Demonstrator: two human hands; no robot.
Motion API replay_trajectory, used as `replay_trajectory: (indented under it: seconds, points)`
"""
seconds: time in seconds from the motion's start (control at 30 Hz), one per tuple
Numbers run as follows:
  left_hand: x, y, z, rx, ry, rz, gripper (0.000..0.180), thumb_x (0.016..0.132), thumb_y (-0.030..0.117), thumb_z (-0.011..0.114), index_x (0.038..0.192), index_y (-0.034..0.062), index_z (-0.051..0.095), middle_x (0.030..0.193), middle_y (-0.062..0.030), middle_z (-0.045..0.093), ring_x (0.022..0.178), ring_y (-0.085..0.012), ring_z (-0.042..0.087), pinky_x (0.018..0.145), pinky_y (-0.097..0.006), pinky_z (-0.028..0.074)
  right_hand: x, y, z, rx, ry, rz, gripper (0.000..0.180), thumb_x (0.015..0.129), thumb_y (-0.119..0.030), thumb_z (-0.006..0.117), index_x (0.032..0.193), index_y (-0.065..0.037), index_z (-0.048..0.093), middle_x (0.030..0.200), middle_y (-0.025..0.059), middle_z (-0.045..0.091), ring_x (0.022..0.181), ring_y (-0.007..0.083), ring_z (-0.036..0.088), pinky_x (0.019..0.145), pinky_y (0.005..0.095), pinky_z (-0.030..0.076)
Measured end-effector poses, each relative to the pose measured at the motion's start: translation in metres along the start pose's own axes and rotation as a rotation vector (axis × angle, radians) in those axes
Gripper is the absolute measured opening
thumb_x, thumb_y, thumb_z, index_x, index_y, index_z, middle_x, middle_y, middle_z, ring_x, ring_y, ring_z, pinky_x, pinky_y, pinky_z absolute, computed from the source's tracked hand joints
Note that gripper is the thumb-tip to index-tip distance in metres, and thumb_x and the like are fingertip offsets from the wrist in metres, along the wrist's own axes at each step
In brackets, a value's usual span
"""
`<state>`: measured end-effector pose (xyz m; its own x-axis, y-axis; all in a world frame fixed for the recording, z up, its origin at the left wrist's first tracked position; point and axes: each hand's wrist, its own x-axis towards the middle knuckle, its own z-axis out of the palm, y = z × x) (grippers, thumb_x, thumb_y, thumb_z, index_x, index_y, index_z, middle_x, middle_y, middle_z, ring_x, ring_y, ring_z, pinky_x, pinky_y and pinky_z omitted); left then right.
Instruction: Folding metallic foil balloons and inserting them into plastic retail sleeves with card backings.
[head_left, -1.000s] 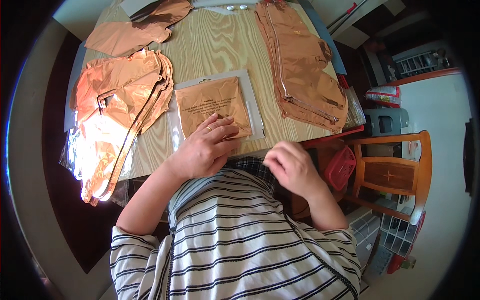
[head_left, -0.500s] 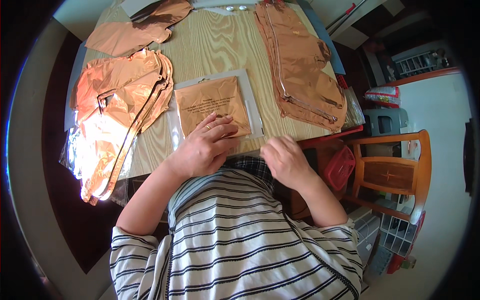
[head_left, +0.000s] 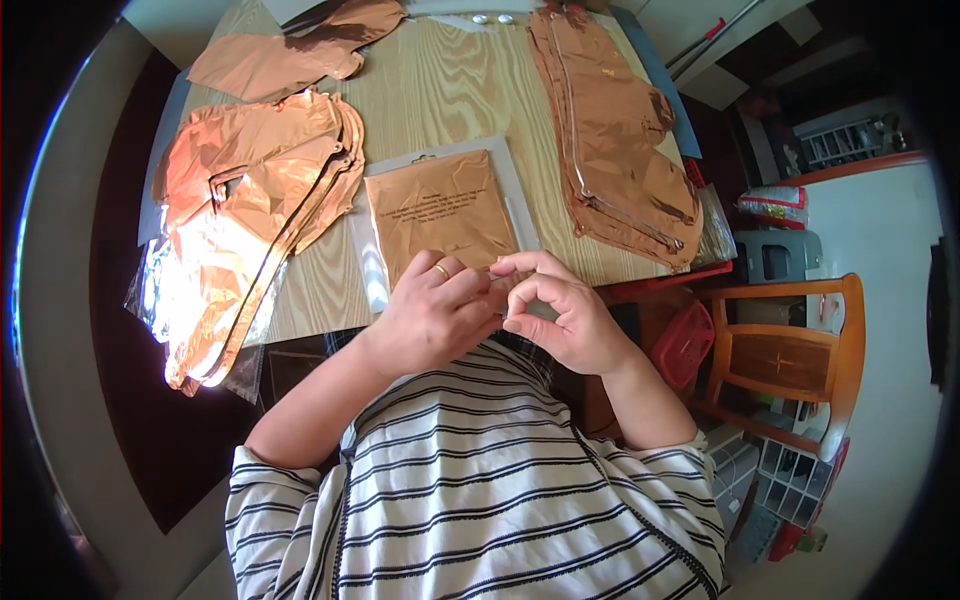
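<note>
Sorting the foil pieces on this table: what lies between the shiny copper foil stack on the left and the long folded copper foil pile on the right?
In the head view, a clear flat packet holding a copper sheet lies on the wooden table between the left foil stack and the right foil pile.

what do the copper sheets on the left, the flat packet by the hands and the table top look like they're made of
Copper sheets: likely thin metallised foil film, mirror-shiny, with bright glare and crinkles. Flat packet: the same copper foil folded inside what looks like a clear plastic sleeve, judging by its glossy transparent border. Table top: pale wood or wood-look laminate, with visible grain lines; which one is unclear.
</note>
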<state>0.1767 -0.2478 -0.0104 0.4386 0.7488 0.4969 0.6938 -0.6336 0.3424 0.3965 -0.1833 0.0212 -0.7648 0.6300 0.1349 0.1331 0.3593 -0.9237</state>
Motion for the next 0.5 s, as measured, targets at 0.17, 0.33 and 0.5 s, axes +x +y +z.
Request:
replay_trajectory:
  seconds: [0.17,0.33,0.5]
  points:
    - [-0.026,0.017,-0.016,-0.054,0.204,-0.131,0.024,0.072,0.003,0.081,0.095,0.0051,0.073,0.086,-0.0052,0.063,0.072,-0.0233,0.060,0.066,-0.036,0.044,0.006,0.010,0.002,-0.066,-0.060,0.115,0.013,0.091,-0.010,0.073,0.090,-0.005,0.061,0.133,0.0155,0.060,0.123,0.0288,0.059,0.105,0.0382,0.045]
    - [-0.160,0.032,-0.021,-0.067,0.369,-0.782,0.012,0.083,-0.004,0.075,0.093,0.0018,0.076,0.081,-0.0105,0.066,0.065,-0.0241,0.062,0.059,-0.034,0.050,0.004,0.020,0.002,-0.231,-0.101,0.046,0.014,0.088,-0.007,0.074,0.088,-0.004,0.060,0.133,0.0150,0.063,0.134,0.0329,0.054,0.110,0.0420,0.043]
    - [-0.386,-0.001,0.036,0.209,-0.013,-1.522,0.026,0.094,0.026,0.065,0.091,0.0016,0.074,0.089,-0.0207,0.069,0.076,-0.0375,0.068,0.065,-0.044,0.052,0.006,0.013,0.002,-0.282,-0.129,0.050,0.014,0.087,-0.007,0.074,0.087,-0.004,0.060,0.133,0.0154,0.063,0.134,0.0332,0.054,0.110,0.0420,0.043]
